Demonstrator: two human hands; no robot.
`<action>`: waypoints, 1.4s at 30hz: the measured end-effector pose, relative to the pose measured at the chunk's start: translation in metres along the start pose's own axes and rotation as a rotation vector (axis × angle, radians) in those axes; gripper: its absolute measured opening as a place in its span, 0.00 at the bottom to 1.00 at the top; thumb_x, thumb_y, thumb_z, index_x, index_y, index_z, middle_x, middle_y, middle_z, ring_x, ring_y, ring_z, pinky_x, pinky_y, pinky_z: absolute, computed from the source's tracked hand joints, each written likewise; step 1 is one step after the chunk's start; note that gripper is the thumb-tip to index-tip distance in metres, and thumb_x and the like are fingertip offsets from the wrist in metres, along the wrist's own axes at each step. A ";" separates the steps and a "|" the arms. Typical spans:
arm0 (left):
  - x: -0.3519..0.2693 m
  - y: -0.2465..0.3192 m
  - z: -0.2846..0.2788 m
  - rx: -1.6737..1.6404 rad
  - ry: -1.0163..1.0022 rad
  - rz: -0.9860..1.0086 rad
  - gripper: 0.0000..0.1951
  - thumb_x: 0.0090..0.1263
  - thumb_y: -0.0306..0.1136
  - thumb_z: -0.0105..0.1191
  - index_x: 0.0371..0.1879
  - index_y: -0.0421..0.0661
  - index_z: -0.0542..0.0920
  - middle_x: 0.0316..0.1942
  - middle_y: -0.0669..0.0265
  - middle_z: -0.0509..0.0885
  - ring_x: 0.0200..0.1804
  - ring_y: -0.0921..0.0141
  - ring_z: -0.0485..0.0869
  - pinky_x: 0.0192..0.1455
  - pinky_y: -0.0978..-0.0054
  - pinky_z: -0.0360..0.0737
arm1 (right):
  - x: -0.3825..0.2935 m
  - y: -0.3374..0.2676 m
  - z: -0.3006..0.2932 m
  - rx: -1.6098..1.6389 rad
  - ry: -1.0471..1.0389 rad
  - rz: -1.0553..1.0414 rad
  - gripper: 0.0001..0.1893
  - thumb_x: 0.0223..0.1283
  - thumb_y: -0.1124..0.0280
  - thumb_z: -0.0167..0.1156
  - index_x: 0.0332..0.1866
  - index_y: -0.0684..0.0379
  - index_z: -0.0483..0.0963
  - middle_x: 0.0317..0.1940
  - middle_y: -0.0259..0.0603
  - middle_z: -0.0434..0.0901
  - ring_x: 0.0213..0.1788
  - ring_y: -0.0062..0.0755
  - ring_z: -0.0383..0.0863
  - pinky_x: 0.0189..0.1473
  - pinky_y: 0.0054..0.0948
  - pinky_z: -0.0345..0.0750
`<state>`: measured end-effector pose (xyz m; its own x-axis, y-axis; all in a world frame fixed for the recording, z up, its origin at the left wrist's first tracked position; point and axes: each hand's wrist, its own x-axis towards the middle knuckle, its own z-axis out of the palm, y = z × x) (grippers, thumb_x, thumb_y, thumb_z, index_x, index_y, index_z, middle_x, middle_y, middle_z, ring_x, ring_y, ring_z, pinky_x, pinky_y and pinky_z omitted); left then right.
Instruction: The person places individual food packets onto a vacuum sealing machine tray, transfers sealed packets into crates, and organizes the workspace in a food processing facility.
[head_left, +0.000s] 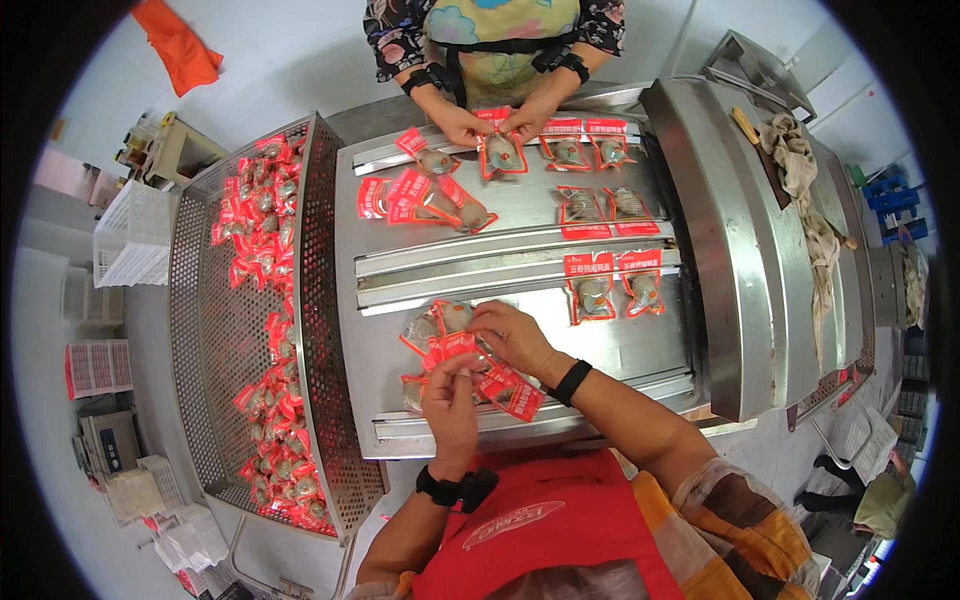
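In the head view, my left hand (452, 409) has its thumb and fingers pinched at the red header of a plastic pouch (453, 318). The fingertips of my right hand (517, 341) are closed at that pouch's side edge. A round, greyish-brown food item shows through its clear part. Around and beneath my hands lie several more pouches, one of them a red-topped pouch (517, 396) below my right hand; they overlap, and my fingers partly hide them. To the right, two pouches (592, 289) lie side by side, headers on the metal sealing bar (517, 281).
Across the steel machine bed (510, 330), a co-worker's hands (491, 124) hold another pouch. Loose pouches (427, 199) lie near them, others along the bars. A perforated metal bin (240, 322) with many pouches stands left. The steel lid (720, 247) at right carries cloths (817, 247).
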<state>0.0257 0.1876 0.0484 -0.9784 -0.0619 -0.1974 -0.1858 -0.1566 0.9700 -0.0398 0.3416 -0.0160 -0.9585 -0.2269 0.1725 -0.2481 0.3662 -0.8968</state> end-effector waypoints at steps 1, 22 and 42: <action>0.002 0.003 -0.007 -0.007 0.027 0.035 0.10 0.76 0.23 0.45 0.50 0.40 0.79 0.41 0.66 0.84 0.42 0.78 0.81 0.47 0.80 0.77 | 0.003 0.004 0.003 0.077 0.055 0.037 0.12 0.56 0.79 0.64 0.46 0.58 0.79 0.46 0.42 0.80 0.47 0.42 0.81 0.46 0.32 0.79; 0.077 -0.025 0.046 0.018 -0.240 -0.003 0.07 0.73 0.28 0.56 0.42 0.37 0.82 0.35 0.71 0.85 0.34 0.82 0.78 0.38 0.85 0.75 | -0.029 -0.021 -0.066 0.644 0.414 0.329 0.07 0.67 0.73 0.61 0.44 0.65 0.78 0.35 0.32 0.82 0.37 0.15 0.79 0.39 0.17 0.78; 0.077 -0.078 0.056 0.163 -0.159 -0.532 0.09 0.71 0.34 0.51 0.35 0.40 0.74 0.28 0.62 0.80 0.23 0.68 0.80 0.25 0.72 0.82 | -0.025 0.020 -0.060 -0.564 0.311 0.652 0.12 0.63 0.65 0.55 0.32 0.63 0.77 0.25 0.54 0.82 0.31 0.55 0.84 0.34 0.49 0.79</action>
<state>-0.0399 0.2503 -0.0348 -0.7457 0.1347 -0.6525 -0.6552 0.0294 0.7548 -0.0296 0.4085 -0.0136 -0.9071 0.4025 -0.1227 0.4017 0.7415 -0.5373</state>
